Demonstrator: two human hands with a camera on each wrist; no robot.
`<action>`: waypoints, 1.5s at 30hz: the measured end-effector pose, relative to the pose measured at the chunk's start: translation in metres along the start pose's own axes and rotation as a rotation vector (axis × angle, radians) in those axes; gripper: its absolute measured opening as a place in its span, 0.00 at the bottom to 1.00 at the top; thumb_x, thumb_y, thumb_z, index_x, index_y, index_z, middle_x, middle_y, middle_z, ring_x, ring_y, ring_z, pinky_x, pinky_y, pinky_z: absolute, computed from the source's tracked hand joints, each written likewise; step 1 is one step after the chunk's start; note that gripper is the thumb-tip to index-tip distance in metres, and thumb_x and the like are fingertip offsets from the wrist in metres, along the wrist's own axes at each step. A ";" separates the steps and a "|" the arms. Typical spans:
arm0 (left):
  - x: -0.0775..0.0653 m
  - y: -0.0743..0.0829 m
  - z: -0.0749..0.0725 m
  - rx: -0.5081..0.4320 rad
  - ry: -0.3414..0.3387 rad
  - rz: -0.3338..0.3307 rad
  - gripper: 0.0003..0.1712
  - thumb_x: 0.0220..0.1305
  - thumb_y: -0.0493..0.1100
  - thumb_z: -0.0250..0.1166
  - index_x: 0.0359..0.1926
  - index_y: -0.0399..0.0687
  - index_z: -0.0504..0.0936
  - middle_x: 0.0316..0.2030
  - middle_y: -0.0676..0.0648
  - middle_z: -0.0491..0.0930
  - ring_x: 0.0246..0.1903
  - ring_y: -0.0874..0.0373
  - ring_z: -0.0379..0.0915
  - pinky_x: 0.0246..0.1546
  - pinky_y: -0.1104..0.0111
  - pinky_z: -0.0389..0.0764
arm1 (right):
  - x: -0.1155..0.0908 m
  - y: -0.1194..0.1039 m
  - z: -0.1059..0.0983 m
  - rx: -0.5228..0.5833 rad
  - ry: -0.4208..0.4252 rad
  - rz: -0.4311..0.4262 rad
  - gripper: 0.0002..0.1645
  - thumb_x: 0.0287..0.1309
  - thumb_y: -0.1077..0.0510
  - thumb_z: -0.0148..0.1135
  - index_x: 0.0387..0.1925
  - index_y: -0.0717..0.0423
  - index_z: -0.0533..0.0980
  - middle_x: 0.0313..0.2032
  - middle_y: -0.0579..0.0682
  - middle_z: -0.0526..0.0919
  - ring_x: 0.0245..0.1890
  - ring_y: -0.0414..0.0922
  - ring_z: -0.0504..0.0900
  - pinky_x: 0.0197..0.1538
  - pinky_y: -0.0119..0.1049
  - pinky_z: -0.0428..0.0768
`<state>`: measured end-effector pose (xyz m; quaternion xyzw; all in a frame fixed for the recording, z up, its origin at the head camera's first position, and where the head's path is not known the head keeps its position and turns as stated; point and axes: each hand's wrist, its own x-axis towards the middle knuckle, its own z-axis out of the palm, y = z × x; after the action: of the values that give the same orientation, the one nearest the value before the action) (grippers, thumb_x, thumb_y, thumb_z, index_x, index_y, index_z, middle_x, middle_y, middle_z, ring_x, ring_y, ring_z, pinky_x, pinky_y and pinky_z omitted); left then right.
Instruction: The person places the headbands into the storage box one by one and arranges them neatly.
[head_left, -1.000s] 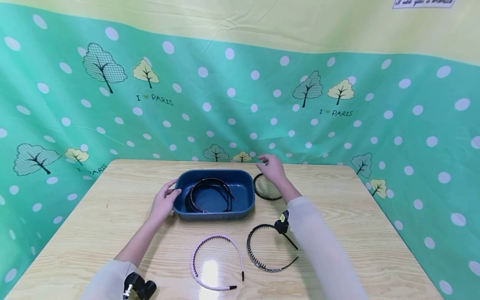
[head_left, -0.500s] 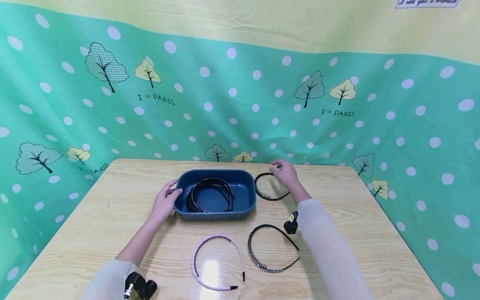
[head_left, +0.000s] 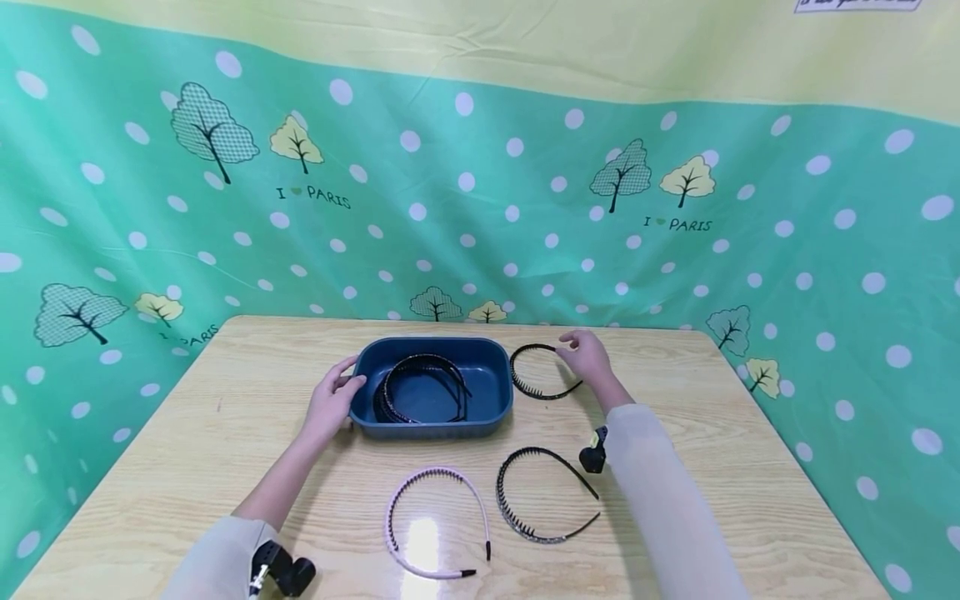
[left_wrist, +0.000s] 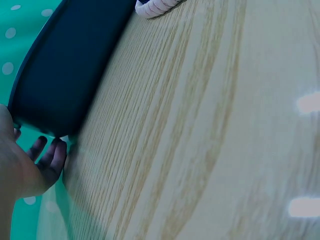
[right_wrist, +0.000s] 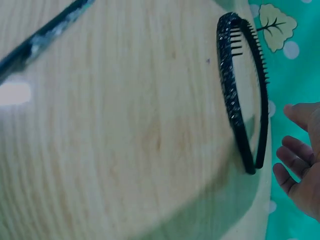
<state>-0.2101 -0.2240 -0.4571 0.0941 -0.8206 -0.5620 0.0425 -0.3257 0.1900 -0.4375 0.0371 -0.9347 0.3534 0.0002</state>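
A: Head view first. Left hand (head_left: 330,400)?

B: Left of centre in the frame, at the left end of the blue bin (head_left: 431,431); thumb at the rim, fingers along the outer side. Black headbands (head_left: 387,400) inside, mostly in the left half.

A: Right hand (head_left: 587,356)?

B: Right of centre, at the upper tip of the far headband (head_left: 514,375), just right of the bin. Contact hard to tell here. Lower centre: lilac headband (head_left: 390,533), with dark headband (head_left: 501,492) to its right, both on the surface (head_left: 712,417).

A: Left wrist view?

B: Bin at upper left, hand at left edge. Fingers loosely bent by the bin's end; firm grip or mere steadying, cannot tell.

A: Right wrist view?

B: Hand at right edge, fingers parted and slightly bent, nothing held. Far headband at upper right, apart from the fingertips.

A: Step in hand?

B: Judged a reach for the far headband, grasp not yet made.

A: Next move?

B: Probably calls for fingertips brought onto the upper tip and a pinch there, clear of the teeth, with the bin steadied at left.
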 end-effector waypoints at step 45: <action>-0.001 0.000 0.000 -0.009 -0.002 -0.007 0.28 0.69 0.51 0.51 0.69 0.56 0.61 0.57 0.35 0.71 0.53 0.46 0.70 0.41 0.75 0.72 | -0.012 0.022 0.005 -0.030 0.022 0.115 0.18 0.62 0.63 0.47 0.49 0.63 0.77 0.48 0.62 0.78 0.37 0.50 0.75 0.35 0.37 0.72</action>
<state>-0.2090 -0.2235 -0.4568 0.0964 -0.8178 -0.5660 0.0402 -0.3152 0.2037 -0.4558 -0.0206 -0.9405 0.3389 -0.0096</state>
